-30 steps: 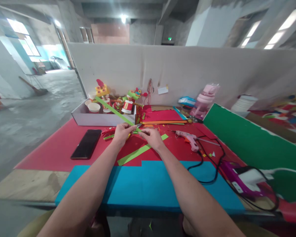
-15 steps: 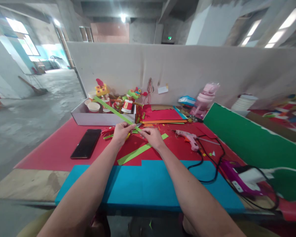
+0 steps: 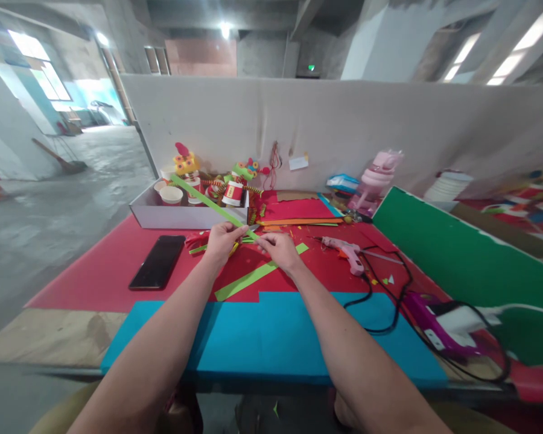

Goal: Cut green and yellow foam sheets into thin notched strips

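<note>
Between both my hands runs a narrow light-green paper strip (image 3: 207, 201), slanting up to the left over the white box. My left hand (image 3: 223, 242) pinches it near its lower part. My right hand (image 3: 279, 248) pinches its near end with thumb and fingers. On the red table cover, a second green paper strip (image 3: 247, 281) lies flat, partly under my right hand. Scissors with a grey blade (image 3: 254, 228) lie just behind my hands; their handle is mostly hidden. Small green paper pieces lie around them.
A white box (image 3: 187, 218) holds paper cups and colourful figures. A black phone (image 3: 158, 263) lies left. At right are a pink glue gun (image 3: 350, 255) with a looping cable, a purple power strip (image 3: 447, 331) and a green board (image 3: 461, 271). Blue sheets (image 3: 271, 337) cover the front edge.
Almost nothing differs. Both hands keep their pinch on the green strip in the same place; the whole view has shifted very slightly.
</note>
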A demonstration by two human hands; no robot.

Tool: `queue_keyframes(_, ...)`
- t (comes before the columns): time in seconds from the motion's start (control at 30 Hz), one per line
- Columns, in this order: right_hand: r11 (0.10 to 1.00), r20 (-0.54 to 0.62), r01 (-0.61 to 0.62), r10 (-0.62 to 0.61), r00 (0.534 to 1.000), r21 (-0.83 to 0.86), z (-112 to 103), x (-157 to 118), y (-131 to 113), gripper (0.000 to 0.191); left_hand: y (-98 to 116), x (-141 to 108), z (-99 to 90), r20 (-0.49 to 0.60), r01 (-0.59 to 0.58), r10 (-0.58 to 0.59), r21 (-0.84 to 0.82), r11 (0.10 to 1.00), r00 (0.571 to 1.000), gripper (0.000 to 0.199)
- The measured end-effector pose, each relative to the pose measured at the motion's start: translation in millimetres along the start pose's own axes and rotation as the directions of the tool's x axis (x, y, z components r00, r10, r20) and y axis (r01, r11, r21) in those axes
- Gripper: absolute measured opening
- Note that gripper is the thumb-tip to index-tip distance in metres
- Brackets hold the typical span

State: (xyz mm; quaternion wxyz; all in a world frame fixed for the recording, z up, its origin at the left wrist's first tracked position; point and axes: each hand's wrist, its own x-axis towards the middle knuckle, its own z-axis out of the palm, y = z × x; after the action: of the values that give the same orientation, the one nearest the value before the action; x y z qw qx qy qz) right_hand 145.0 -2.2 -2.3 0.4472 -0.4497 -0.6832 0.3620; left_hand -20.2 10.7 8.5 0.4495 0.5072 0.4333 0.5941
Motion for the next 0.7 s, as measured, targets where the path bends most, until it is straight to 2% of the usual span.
queue_keyframes(0.1,0.997,0.013,0.048,-0.048,0.999,-0.064,0.2,-0.7,-1.8,0.024,1.0,-0.6,0.8,0.0,0.009,-0.009,-0.026,1.0,1.0,0.033)
queue_keyframes(0.23,0.961,-0.027,0.156,-0.166,0.986,-0.228,1.2,-3.5,-5.6,0.022,2.4,-2.2,1.6,-0.008,0.003,-0.003,-0.005,1.0,1.0,0.033)
queue_keyframes(0.33,0.937,-0.04,0.188,-0.209,0.977,-0.294,1.9,-4.8,-7.0,0.021,2.4,-3.2,1.7,-0.008,0.0,0.0,0.012,1.0,1.0,0.033)
queue_keyframes(0.7,0.961,-0.06,0.13,-0.149,0.987,-0.246,2.5,-4.0,-5.2,0.028,-1.0,-1.5,1.3,0.002,-0.004,0.004,0.002,1.0,1.0,0.032)
